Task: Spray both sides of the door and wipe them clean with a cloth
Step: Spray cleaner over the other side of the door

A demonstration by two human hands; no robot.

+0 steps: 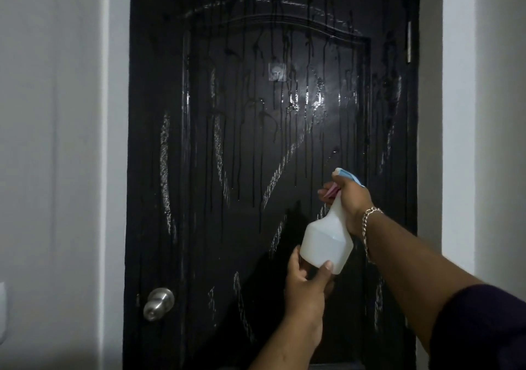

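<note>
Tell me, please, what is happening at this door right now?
A person is spraying the black door. The right hand grips the neck of a white spray bottle, fingers on the pink trigger, while the left hand holds its base. The nozzle points at the door, whose face is already wet, with drips running down it. The door is closed, its metal knob at lower left. No cloth is in view.
</note>
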